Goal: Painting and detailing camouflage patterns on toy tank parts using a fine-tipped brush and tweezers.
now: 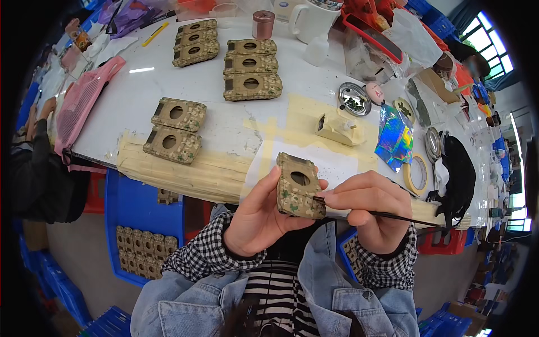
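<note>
My left hand [252,222] grips a camouflage-painted toy tank hull [291,197] by its edges, thumb on the left side and fingers behind. A round hole opens through the hull's top. Between the thumb and fingers of my right hand [375,202] is a slim black paintbrush [401,217]. Its tip meets the hull's right side near the lower corner; the bristles are too small to make out. Under the hull lies a white paper sheet [342,163]. Two similar hulls [171,143] sit side by side to the left.
More hulls [252,67] stand in rows farther back. Rightward are a metal dish [354,99] with dark bits, a beige block [339,128], holographic film [394,137] and a tape roll [416,174]. A blue tray [144,202] of hulls sits below the table's edge. Another person's arm [40,126] shows far left.
</note>
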{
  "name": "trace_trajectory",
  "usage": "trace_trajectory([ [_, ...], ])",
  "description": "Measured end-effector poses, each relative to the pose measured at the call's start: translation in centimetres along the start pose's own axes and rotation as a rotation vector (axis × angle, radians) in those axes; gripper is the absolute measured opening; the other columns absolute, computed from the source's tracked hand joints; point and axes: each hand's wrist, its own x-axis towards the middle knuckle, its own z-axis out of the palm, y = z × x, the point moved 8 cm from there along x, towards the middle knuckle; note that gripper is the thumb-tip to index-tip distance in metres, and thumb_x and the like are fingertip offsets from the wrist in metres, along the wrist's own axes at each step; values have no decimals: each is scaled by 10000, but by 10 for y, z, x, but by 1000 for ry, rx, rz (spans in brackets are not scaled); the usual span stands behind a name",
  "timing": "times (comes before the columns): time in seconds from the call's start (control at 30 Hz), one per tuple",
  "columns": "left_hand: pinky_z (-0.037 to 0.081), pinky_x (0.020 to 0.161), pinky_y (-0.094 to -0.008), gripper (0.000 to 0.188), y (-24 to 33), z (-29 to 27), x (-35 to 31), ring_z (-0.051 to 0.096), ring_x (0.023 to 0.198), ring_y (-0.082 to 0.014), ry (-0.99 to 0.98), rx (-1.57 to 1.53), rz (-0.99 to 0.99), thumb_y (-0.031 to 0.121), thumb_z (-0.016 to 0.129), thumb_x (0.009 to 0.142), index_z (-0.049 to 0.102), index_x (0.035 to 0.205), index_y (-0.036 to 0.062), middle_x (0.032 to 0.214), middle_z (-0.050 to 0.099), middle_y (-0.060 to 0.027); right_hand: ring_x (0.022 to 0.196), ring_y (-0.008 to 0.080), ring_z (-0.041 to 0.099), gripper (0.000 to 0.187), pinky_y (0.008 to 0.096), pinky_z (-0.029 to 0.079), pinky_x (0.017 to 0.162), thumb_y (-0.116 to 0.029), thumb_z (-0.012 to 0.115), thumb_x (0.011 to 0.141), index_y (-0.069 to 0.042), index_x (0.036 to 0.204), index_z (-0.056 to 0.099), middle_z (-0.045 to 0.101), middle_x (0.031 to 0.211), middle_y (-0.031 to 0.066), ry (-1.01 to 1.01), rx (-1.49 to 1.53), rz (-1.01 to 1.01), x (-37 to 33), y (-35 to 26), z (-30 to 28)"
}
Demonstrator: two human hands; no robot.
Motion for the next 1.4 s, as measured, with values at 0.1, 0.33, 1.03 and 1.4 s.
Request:
trace_trajectory([
  [0.1, 561, 830, -341, 594, 0, -1, 0, 527, 1134, -247, 25, -6, 5, 437, 246, 976, 242, 1379, 1, 1324, 406, -183, 780, 243, 647, 236, 317, 530, 703, -202, 686, 785, -27, 940, 659, 653, 875, 100, -11, -22, -19, 1, -2, 0],
  [0.33, 534, 876, -341, 536, 0, -1, 0, 527, 1138, -230, 20, 8, 2, 428, 252, 981, 320, 1337, 32, 1299, 444, -174, 776, 250, 647, 275, 318, 533, 682, -225, 692, 763, -30, 953, 655, 650, 890, 100, -38, -74, -70, 1, -6, 2],
  [1.03, 497, 932, -366, 608, -1, -4, 0, 490, 1175, -249, 39, 29, 3, 447, 250, 973, 246, 1376, -7, 1300, 428, -198, 756, 239, 650, 315, 307, 512, 593, -228, 716, 729, -55, 984, 650, 650, 950, 90, -57, -184, -170, -4, -10, 8],
  [1.4, 478, 955, -377, 601, -1, -4, -1, 458, 1208, -256, 68, 57, 1, 444, 253, 974, 248, 1377, -2, 1320, 414, -184, 746, 232, 653, 297, 296, 514, 595, -278, 668, 773, -47, 959, 655, 652, 903, 99, -26, -212, -193, -5, -12, 9],
])
